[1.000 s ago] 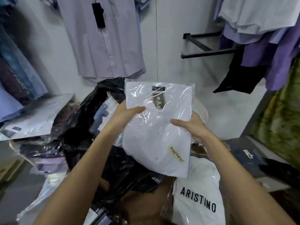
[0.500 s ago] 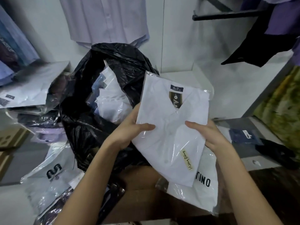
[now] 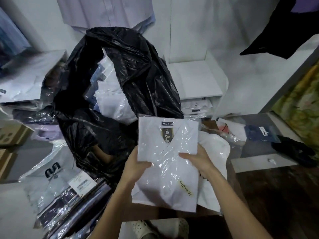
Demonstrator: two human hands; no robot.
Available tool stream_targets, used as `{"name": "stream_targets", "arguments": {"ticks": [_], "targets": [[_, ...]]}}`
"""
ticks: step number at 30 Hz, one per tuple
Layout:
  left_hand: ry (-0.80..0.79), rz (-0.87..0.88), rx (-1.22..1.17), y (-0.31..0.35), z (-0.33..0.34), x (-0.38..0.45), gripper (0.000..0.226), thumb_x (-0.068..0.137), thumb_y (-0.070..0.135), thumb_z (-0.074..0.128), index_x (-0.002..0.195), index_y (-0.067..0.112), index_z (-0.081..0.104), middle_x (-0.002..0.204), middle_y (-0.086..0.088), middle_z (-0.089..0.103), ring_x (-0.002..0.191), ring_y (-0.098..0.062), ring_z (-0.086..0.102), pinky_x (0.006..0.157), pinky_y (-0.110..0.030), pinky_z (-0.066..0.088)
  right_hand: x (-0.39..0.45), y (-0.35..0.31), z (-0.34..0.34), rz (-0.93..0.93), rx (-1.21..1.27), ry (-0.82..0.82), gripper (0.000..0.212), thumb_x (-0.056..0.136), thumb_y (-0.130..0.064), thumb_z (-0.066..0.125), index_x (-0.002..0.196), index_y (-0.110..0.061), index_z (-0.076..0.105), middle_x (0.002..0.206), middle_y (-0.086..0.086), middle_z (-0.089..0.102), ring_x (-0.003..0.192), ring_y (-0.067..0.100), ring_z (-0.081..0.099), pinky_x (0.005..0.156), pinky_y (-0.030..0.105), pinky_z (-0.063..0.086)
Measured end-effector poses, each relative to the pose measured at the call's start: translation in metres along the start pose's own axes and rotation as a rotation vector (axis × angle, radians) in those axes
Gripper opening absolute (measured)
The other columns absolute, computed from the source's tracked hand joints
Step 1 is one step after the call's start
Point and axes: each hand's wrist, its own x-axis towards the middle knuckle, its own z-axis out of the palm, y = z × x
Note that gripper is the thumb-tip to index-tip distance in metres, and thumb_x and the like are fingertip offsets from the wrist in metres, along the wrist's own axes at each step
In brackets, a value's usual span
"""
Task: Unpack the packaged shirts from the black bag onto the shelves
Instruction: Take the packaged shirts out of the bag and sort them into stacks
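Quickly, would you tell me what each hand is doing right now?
Left hand: grips the left edge of the packaged white shirt.
Right hand: grips the same shirt's right edge.

The packaged white shirt (image 3: pixel 168 163) is covering the fingers of the left hand (image 3: pixel 136 167) and right hand (image 3: pixel 198 160), with only the thumbs showing. It is also hiding most of the white package (image 3: pixel 214 157) beneath it. The black bag (image 3: pixel 120 94) is concealing all but the tops of the shirts inside (image 3: pixel 112 102). The hanging shirt (image 3: pixel 107 11) is running off the top edge. The stacked packages (image 3: pixel 196 107) inside the white shelf (image 3: pixel 196 80) are too small to read, and the yellow label (image 3: pixel 186 188) is staying illegible.
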Motion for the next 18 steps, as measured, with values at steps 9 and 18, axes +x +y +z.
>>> {"name": "stream_targets", "arguments": {"ticks": [9,18], "targets": [[0.274,-0.188,0.318,-0.074,0.008,-0.006,0.030,0.083,0.013,0.075,0.098,0.005,0.050,0.085,-0.008,0.065,0.086,-0.034,0.067,0.072,-0.037,0.050,0.015,0.061,0.051,-0.076,-0.299,0.091,0.103,0.074,-0.007,0.088,0.157,-0.020,0.029,0.130,-0.007,0.061,0.115,0.012,0.061,0.090,0.016,0.047],[0.484,0.079,0.337,-0.037,-0.004,-0.021,0.027,0.086,0.035,0.070,0.107,0.022,0.058,0.096,0.006,0.066,0.089,-0.018,0.064,0.076,-0.041,0.052,0.034,0.044,0.046,-0.322,-0.605,0.258,0.077,0.085,-0.028,0.082,0.151,-0.017,0.044,0.149,0.011,0.031,0.138,0.028,0.033,0.107,0.021,0.034]]}}
